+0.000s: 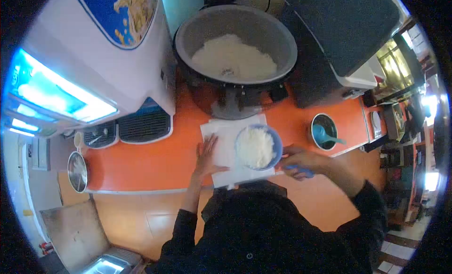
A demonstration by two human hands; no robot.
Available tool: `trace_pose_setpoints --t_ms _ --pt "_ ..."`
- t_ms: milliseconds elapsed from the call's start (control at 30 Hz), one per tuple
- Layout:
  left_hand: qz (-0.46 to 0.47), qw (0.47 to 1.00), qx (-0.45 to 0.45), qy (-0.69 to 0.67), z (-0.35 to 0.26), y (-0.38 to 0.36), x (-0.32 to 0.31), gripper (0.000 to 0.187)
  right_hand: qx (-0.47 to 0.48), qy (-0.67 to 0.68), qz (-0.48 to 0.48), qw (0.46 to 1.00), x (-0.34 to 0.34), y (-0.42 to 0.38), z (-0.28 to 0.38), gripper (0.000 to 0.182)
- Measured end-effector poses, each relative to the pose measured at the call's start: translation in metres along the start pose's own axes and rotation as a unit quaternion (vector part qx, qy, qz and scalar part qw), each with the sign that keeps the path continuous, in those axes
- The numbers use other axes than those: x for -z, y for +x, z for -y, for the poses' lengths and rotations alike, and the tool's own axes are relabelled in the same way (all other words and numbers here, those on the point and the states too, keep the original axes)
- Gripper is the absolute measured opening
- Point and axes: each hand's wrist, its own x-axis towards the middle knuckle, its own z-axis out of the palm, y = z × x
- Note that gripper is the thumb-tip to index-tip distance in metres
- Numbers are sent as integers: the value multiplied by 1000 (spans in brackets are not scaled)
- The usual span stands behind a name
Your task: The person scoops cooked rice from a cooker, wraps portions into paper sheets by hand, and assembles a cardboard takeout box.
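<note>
White paper sheets (221, 154) lie on the orange counter beneath a round blue bowl (278, 144) heaped with white rice (255, 148). My left hand (205, 157) is spread on the left part of the paper, with nothing in its grasp. Beside the bowl's right rim, my right hand (301, 160) is closed around a blue handle (301, 170). Its fingers hide whether that handle joins the bowl or belongs to a separate utensil. Behind the paper stands a large cooker pot (282, 52), partly filled with more rice (235, 57).
A metal container (325, 148) with a teal ladle (325, 134) stands on the counter at right. White dispensers with black drip trays (145, 125) occupy the left, near a steel bowl (77, 171). A dark-topped machine (348, 29) borders the pot. The orange counter's (141, 170) front edge runs before me.
</note>
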Motion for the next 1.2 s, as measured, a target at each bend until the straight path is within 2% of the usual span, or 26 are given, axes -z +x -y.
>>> trace_pose_setpoints --t_ms 33,100,167,200,233,267,300,333,367,433,467,533,567,633,667,733,767,833,867,933,967,1033,1167,1200 --pt "12 999 11 37 0 -1 -1 129 -4 1 2 1000 2 21 -21 26" --pt "9 1000 -6 18 2 -4 -1 132 27 9 -8 1000 14 71 -68 21" --pt "4 1000 -23 -3 1 -3 -1 136 56 10 -59 997 32 125 -105 21" --pt "22 999 -14 31 -1 -2 2 138 73 -103 -174 977 44 156 -121 20" --pt "42 997 -5 68 -1 -5 2 139 89 -212 -282 931 50 179 -136 20" --pt "45 997 -4 69 0 -4 1 139 87 -210 -280 933 45 187 -138 20" --pt "47 996 2 80 1 -4 0 141 148 -376 -402 821 36 199 -139 28" --pt "49 995 10 90 1 -3 -2 142 199 -522 -499 662 25 207 -139 38" --pt "54 995 13 88 0 -2 -2 142 195 -522 -495 666 8 204 -134 38" --pt "59 996 20 58 1 -1 -3 144 271 -648 -516 490 -23 194 -130 64" --pt "61 996 22 57 9 -3 -15 144 270 -649 -513 493 -29 196 -143 64" --pt "-48 992 -57 -97 21 6 -34 144 243 -626 -482 563 -35 204 -164 71" --pt "-49 992 -57 -98 11 7 -29 144 244 -627 -481 562 -40 196 -150 71" --pt "8 998 58 13 -12 8 -20 145 211 -514 -473 684 -54 187 -123 68" --pt "10 998 59 13 -17 10 -19 145 209 -513 -472 686 -58 202 -117 68" --pt "33 989 135 49 -25 11 -20 148 228 -407 -503 727 -62 230 -108 64" --pt "35 989 135 49 -26 11 -17 148 227 -407 -502 729 -54 227 -110 64" --pt "64 985 148 56 -24 7 -14 151 260 -349 -412 801 -30 214 -114 56" --pt "72 984 152 54 -21 6 -19 151 279 -370 -437 771 -25 213 -109 52" --pt "14 993 118 24 -16 8 -31 154 240 -384 -458 765 -33 226 -90 50" --pt "24 992 124 20 -16 2 -37 154 209 -403 -479 751 -41 230 -87 49" --pt "21 991 123 57 -15 8 -33 156 225 -407 -472 749 -52 228 -102 49" --pt "81 981 161 72 -25 11 -28 159 237 -368 -486 756 -42 218 -109 48" --pt "63 984 145 85 -21 9 -32 158 228 -343 -450 793 -40 211 -104 49"
